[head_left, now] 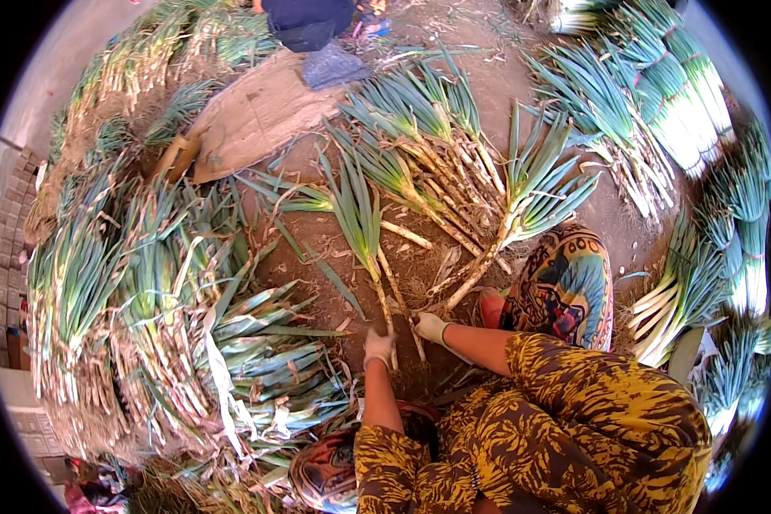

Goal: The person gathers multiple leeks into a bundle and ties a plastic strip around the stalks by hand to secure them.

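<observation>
My left hand [379, 347], in a pale glove, is closed round the lower stalk of a leek [357, 214] with green leaves fanning away from me. Another thin stalk lies close beside it. Just to the right, my right hand [431, 327], also gloved, grips the root end of some leeks [488, 254], whose leaves spread up and to the right. How many stalks this hand holds I cannot tell. Beyond both hands lies a loose heap of untrimmed leeks [441, 184] with brownish, dry-skinned stalks, on the earth floor.
Large piles of untrimmed leeks [146, 283] stand along the left. Tied bundles with white stalks [690, 103] and loose cleaned leeks [660, 308] line the right. A flattened brown sack [261, 111] lies ahead, near another person in dark clothing [307, 21]. My patterned knee [565, 287] is beside my right arm.
</observation>
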Available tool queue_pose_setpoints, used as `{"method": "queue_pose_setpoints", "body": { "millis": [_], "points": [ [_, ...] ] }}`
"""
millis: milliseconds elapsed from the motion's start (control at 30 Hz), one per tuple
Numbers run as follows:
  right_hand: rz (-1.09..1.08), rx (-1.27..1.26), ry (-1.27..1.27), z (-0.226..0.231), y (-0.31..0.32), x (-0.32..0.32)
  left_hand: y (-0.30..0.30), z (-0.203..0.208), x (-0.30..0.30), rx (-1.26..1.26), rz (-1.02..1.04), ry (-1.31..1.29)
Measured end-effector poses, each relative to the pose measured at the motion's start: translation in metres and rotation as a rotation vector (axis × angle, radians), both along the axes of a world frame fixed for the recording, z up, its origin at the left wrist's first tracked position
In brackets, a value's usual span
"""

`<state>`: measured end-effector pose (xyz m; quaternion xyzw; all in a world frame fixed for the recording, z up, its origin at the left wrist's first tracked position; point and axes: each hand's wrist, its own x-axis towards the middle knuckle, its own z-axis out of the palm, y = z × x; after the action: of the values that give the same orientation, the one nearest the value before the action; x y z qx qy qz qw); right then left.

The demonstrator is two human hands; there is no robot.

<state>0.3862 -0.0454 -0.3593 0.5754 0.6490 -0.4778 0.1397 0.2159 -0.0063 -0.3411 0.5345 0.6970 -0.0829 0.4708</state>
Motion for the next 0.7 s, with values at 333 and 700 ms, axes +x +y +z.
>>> {"method": "queue_pose_setpoints", "body": {
  "millis": [333,700],
  "points": [
    [-0.133,0.194,0.398,-0.046,0.043,-0.017,0.013,-0.098,-0.024,-0.271,0.13,-0.447],
    [-0.034,0.306,-0.053,0.266,0.188,0.207,0.104,0.168,0.078,-0.225,0.564,-1.528]
  ]
}}
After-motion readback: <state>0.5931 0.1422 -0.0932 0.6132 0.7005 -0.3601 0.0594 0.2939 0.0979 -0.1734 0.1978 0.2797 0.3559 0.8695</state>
